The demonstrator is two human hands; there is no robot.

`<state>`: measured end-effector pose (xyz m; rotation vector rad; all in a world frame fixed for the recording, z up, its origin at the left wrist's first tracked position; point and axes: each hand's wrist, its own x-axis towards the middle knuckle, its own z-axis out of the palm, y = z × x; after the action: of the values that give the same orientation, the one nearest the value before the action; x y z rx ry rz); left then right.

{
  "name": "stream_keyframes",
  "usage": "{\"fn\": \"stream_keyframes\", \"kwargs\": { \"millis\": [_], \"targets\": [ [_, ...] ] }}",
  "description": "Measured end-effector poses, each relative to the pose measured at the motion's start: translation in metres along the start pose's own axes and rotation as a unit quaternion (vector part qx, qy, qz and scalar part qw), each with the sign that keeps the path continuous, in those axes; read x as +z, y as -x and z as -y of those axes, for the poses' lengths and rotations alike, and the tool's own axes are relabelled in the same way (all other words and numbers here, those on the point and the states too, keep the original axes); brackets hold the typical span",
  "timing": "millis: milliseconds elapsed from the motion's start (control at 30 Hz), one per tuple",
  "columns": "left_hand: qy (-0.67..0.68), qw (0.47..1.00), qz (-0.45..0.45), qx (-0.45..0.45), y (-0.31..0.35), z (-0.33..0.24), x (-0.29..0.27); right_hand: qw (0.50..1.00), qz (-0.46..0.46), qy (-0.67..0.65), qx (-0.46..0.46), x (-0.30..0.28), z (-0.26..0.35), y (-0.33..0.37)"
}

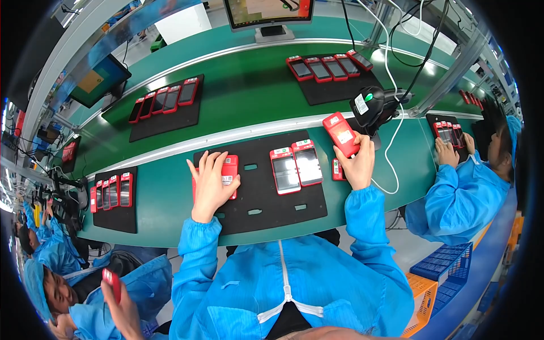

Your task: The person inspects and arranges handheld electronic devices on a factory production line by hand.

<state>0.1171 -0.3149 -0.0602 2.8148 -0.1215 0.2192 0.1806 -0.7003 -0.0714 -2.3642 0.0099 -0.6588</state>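
My left hand (211,187) rests over red handheld devices at the left of a black mat (266,211), fingers spread and thumb at the right one's edge. One device (229,169) shows a back with white labels; the other is mostly hidden under the hand. My right hand (357,161) pinches a red handheld device (340,134) raised and tilted, its labelled back up, just left of a black scanner (368,107). Below that hand another red device (338,170) lies partly covered. Two devices (285,171) lie screen up side by side on the mat's right half.
Further mats hold rows of red devices: far left (164,102), far right (326,68) and near left (113,190). A white cable (391,153) loops right of the scanner. A monitor (271,14) stands beyond. Co-workers in blue sit at both sides; orange (422,300) and blue crates stand lower right.
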Motion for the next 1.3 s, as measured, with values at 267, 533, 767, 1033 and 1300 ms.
{"fn": "stream_keyframes", "kwargs": {
  "millis": [267, 533, 767, 1033, 1300],
  "targets": [
    [0.007, 0.998, -0.004, -0.067, 0.001, 0.001, -0.001, 1.0, 0.004, -0.019, -0.024, 0.005, -0.004, -0.008],
    [0.019, 0.998, -0.015, -0.061, 0.004, 0.003, 0.004, 0.999, 0.016, -0.041, -0.01, 0.005, -0.01, -0.009],
    [0.008, 0.998, -0.042, -0.055, -0.002, -0.006, 0.013, 0.997, 0.019, -0.075, -0.013, 0.005, -0.016, -0.011],
    [0.081, 0.996, -0.03, 0.01, -0.016, -0.029, 0.014, 0.979, 0.087, -0.184, -0.011, 0.003, 0.0, -0.009],
    [0.306, 0.944, 0.028, 0.121, -0.032, -0.077, 0.014, 0.913, 0.295, -0.233, -0.162, -0.002, 0.049, -0.016]
  ]
}}
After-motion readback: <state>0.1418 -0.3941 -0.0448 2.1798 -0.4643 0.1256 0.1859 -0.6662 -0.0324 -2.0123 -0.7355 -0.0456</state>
